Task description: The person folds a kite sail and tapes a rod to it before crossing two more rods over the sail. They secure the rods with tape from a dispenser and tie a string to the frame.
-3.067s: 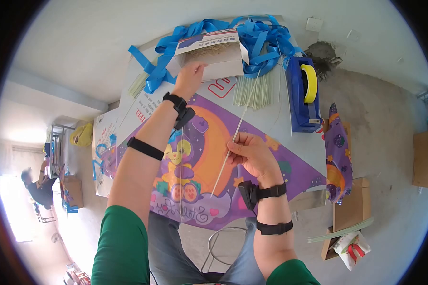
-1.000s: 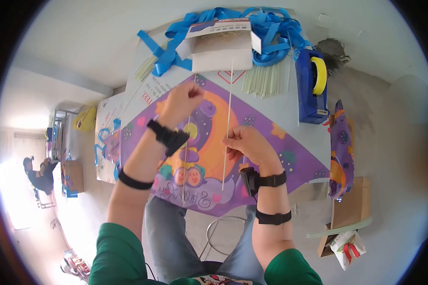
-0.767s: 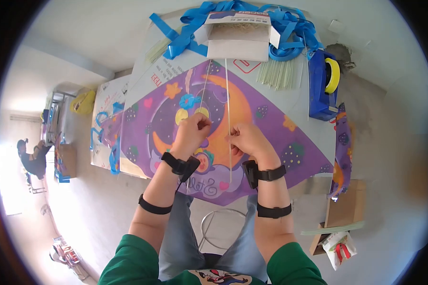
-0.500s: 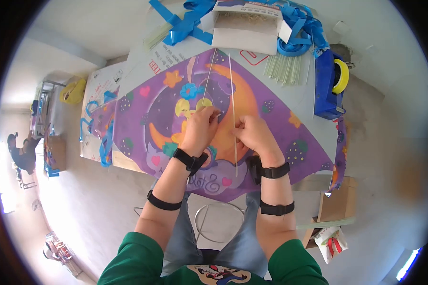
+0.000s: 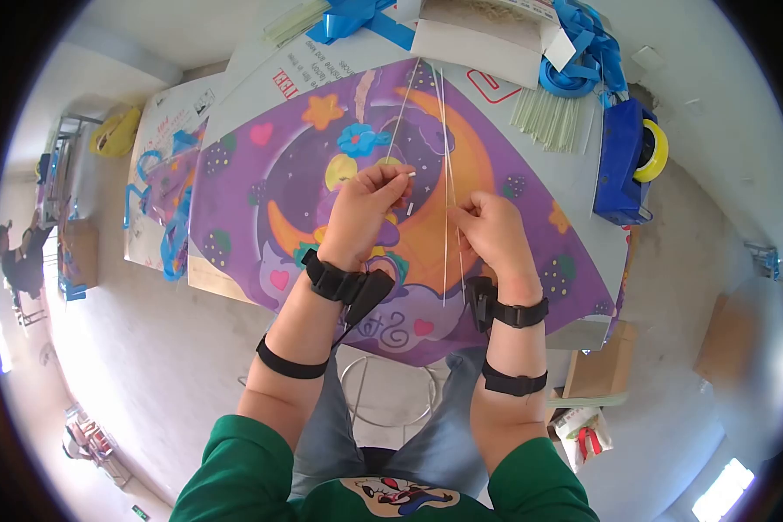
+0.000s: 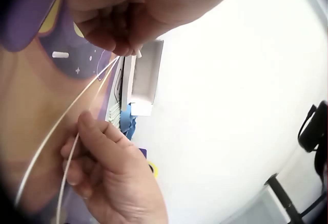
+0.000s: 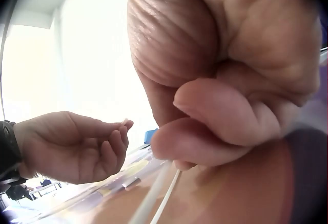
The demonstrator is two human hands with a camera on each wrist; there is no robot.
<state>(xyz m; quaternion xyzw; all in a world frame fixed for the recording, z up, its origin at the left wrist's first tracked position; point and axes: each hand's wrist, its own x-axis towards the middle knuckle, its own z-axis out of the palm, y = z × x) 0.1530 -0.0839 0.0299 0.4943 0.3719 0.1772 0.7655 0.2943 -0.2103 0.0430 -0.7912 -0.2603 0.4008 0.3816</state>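
Left hand (image 5: 365, 213): thumb and forefinger pinch 1 small white tube (image 6: 138, 53)
Right hand (image 5: 491, 235): thumb and fingertips pinch a thin white rod (image 6: 64, 183), a 2nd rod (image 6: 37, 154) beside it
Pose: both over purple printed sheet (image 5: 244, 200)

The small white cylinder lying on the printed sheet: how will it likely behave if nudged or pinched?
The small white cylinder probably rolls when nudged, since it looks rounded and lies on its side on the printed sheet. It is likely light, being far smaller than the left hand.
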